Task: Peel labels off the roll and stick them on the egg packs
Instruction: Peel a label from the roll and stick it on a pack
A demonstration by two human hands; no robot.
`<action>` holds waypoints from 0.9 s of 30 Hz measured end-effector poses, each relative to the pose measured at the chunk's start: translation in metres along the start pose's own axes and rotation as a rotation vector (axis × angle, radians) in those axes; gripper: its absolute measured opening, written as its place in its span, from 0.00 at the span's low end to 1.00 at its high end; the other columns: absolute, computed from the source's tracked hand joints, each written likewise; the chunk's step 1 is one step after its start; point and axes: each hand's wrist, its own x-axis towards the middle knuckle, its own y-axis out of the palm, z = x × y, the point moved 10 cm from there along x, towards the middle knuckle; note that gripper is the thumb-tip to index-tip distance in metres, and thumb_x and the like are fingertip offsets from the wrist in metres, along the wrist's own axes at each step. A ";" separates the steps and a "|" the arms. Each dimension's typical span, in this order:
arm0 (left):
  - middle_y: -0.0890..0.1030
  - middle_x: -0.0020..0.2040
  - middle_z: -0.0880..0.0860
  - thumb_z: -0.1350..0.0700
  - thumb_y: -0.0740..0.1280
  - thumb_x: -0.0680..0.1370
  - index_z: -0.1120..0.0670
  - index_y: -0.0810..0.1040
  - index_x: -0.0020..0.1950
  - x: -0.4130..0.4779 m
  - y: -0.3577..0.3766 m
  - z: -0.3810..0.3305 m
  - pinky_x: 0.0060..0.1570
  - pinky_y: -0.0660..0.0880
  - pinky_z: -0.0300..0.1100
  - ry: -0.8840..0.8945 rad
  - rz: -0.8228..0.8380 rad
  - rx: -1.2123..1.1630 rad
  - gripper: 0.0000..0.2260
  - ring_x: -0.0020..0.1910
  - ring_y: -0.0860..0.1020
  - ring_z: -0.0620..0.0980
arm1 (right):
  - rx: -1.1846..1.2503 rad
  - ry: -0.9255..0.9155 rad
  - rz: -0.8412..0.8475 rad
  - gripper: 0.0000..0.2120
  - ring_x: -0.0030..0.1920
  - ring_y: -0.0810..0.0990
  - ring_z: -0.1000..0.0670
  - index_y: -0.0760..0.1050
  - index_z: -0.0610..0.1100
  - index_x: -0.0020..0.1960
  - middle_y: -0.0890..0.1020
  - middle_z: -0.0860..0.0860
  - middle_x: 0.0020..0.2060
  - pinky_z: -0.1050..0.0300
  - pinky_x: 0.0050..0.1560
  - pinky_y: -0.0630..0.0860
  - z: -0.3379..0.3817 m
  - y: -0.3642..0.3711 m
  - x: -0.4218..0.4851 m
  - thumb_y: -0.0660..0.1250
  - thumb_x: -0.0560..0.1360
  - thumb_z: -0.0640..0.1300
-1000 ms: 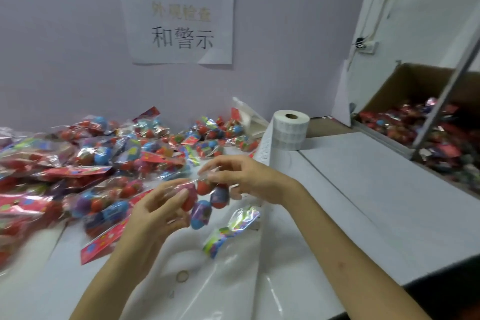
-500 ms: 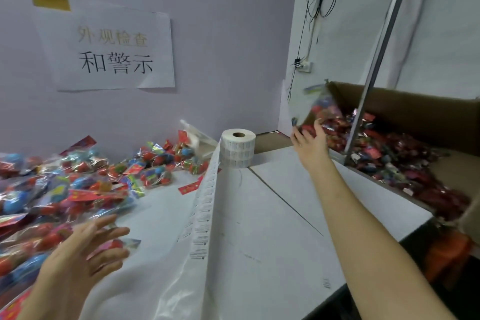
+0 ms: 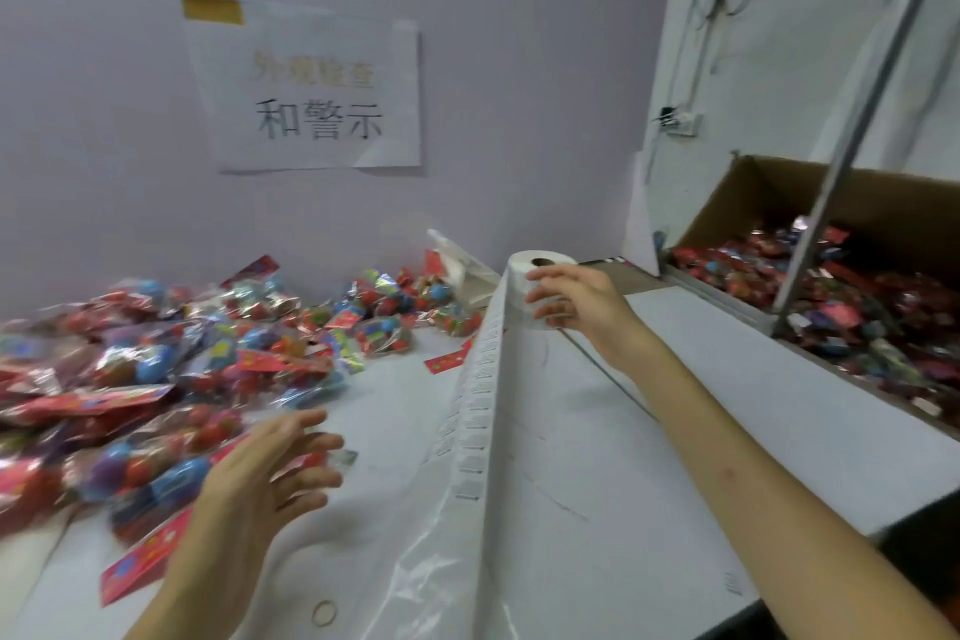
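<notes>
Cylindrical paper label roll (image 3: 540, 276) before right hand (image 3: 582, 299), both grips loose, empty.

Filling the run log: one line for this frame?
right hand: open, at label roll | left hand: open, over egg packs | labelled packs in cardboard box

On the surface (image 3: 649, 457), a heap of egg packs (image 3: 171, 369) fills the left side, reaching back to the wall. A label roll (image 3: 537, 270) stands at the centre rear, its strip (image 3: 475, 411) running forward toward the near edge. A cardboard box (image 3: 831, 244) of more packs sits off the right edge. A paper notice (image 3: 311, 88) hangs on the wall behind the heap.
</notes>
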 end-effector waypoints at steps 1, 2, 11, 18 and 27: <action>0.84 0.58 0.58 0.46 0.68 0.79 0.51 0.83 0.63 -0.006 0.003 -0.009 0.51 0.82 0.56 0.031 -0.011 0.017 0.15 0.52 0.84 0.59 | -0.051 -0.050 0.072 0.08 0.35 0.81 0.52 0.81 0.44 0.53 0.85 0.48 0.41 0.62 0.38 0.76 0.015 0.023 -0.004 0.63 0.82 0.37; 0.86 0.54 0.58 0.46 0.70 0.76 0.51 0.85 0.58 -0.009 0.001 -0.015 0.42 0.83 0.49 0.060 -0.015 0.018 0.15 0.45 0.85 0.56 | -0.090 -0.104 0.132 0.08 0.35 0.82 0.52 0.81 0.44 0.52 0.85 0.49 0.41 0.62 0.38 0.76 0.030 0.044 -0.007 0.64 0.82 0.36; 0.87 0.46 0.59 0.54 0.68 0.81 0.59 0.83 0.55 -0.017 -0.013 -0.008 0.31 0.79 0.40 -0.046 -0.187 -0.004 0.10 0.34 0.83 0.52 | -0.635 -0.328 0.375 0.20 0.55 0.82 0.52 0.76 0.48 0.67 0.81 0.50 0.59 0.54 0.55 0.81 0.051 0.190 0.010 0.74 0.77 0.46; 0.87 0.46 0.59 0.55 0.67 0.81 0.58 0.84 0.54 -0.013 -0.019 -0.004 0.33 0.78 0.42 -0.057 -0.227 -0.060 0.08 0.33 0.83 0.53 | -0.798 -0.283 0.554 0.46 0.74 0.69 0.44 0.58 0.49 0.80 0.65 0.47 0.78 0.44 0.71 0.70 -0.017 0.289 0.022 0.77 0.70 0.61; 0.87 0.46 0.60 0.58 0.64 0.83 0.59 0.82 0.55 -0.016 -0.017 -0.005 0.32 0.77 0.41 -0.081 -0.240 -0.081 0.08 0.32 0.83 0.53 | -0.720 -0.331 0.244 0.20 0.58 0.81 0.46 0.78 0.52 0.67 0.83 0.50 0.60 0.47 0.57 0.80 -0.035 0.309 0.032 0.68 0.76 0.41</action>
